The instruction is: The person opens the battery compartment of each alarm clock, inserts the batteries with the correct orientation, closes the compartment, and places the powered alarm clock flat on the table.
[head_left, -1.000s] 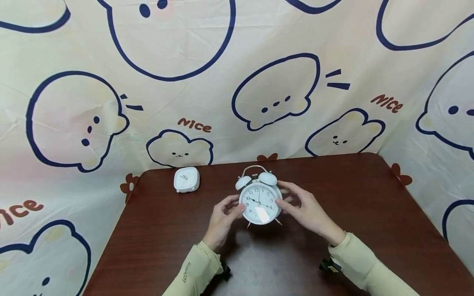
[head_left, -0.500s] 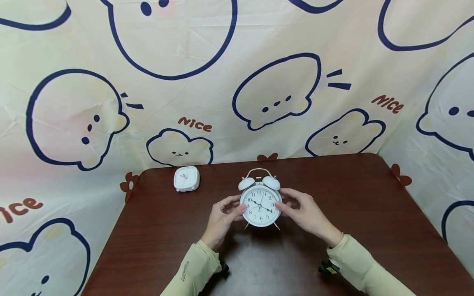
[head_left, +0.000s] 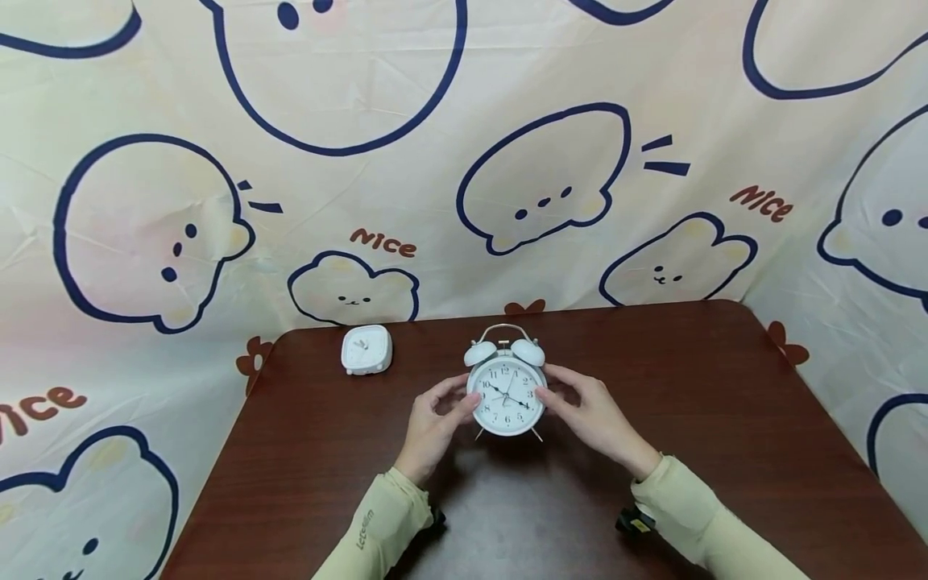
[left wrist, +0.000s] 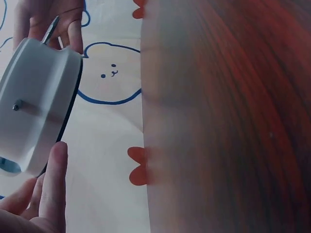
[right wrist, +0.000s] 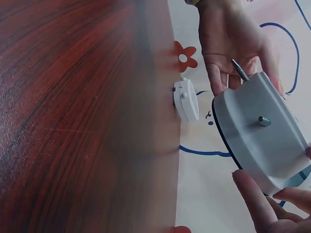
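Note:
A white twin-bell alarm clock [head_left: 506,396] with a top handle and two thin metal legs is held up off the table, dial toward the head camera. My left hand [head_left: 431,423] grips its left rim, thumb on the front edge and fingers behind. On the opposite rim my right hand [head_left: 600,419] holds it the same way. The left wrist view shows the clock's white underside [left wrist: 39,92] with its metal legs. From the right wrist, that underside [right wrist: 262,126] appears tilted, with a gap between it and the tabletop.
A small white square clock [head_left: 366,350] stands at the back left of the dark brown wooden table [head_left: 689,387]. Behind the table hangs a pale cloth [head_left: 406,193] printed with cartoon bears. Dark wrist devices [head_left: 634,522] sit under the sleeves.
Between my hands the alarm clock has straightened from a slight tilt. It dipped a little, then rose slightly and shifted left. Both hands keep their hold; the small square clock stays put.

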`<move>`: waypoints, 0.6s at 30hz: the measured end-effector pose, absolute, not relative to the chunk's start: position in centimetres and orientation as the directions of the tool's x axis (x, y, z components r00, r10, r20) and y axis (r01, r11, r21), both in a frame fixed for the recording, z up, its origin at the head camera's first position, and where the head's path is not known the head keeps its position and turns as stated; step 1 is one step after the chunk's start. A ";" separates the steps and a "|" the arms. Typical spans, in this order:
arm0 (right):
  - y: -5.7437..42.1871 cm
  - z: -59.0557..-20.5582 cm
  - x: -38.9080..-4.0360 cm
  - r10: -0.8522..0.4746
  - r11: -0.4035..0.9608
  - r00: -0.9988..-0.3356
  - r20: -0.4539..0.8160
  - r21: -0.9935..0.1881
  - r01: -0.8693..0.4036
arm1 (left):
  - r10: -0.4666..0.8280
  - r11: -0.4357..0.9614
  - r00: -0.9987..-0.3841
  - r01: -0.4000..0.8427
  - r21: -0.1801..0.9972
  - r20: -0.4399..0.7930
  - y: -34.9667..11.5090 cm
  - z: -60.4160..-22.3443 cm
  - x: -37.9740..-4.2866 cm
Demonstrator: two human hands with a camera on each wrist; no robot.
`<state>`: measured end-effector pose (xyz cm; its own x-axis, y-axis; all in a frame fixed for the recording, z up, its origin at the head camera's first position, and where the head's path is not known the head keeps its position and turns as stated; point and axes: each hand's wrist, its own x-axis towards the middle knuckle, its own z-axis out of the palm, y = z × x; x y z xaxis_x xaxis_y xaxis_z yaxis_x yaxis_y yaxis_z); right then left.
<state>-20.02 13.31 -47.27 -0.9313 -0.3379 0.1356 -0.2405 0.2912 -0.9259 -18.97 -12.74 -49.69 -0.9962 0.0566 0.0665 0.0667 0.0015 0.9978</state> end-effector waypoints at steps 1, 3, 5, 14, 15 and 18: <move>13.2 -47.4 -20.1 -0.332 0.292 -0.934 0.136 -0.926 -0.238 | 0.048 0.006 -0.996 0.072 0.997 0.071 -12.7 -49.7 -19.0; 13.0 -47.6 -20.4 -0.322 0.285 -0.937 0.136 -0.930 -0.233 | 0.028 0.013 -0.996 0.084 0.996 0.084 -12.8 -49.8 -19.2; 12.6 -47.8 -20.8 -0.312 0.272 -0.941 0.134 -0.936 -0.223 | 0.003 0.013 -0.995 0.096 0.995 0.096 -12.9 -49.9 -19.4; 10.1 -48.0 -22.9 -0.256 0.288 -0.965 0.052 -0.949 -0.128 | -0.060 0.019 -0.997 0.046 0.999 0.047 -14.0 -50.1 -20.9; 9.8 -47.9 -23.1 -0.257 0.297 -0.965 0.046 -0.947 -0.124 | -0.066 0.027 -0.997 0.040 0.999 0.042 -14.1 -50.1 -21.1; 9.1 -47.7 -23.9 -0.278 0.329 -0.959 0.055 -0.933 -0.149 | -0.093 0.063 -0.995 0.030 0.998 0.036 -14.7 -50.1 -21.8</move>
<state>-23.92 9.06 -47.71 -0.9591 -0.2778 0.0550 -0.1487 0.3288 -0.9326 -21.78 -14.68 -50.09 -0.9950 -0.0928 0.0361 0.0303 0.0635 0.9975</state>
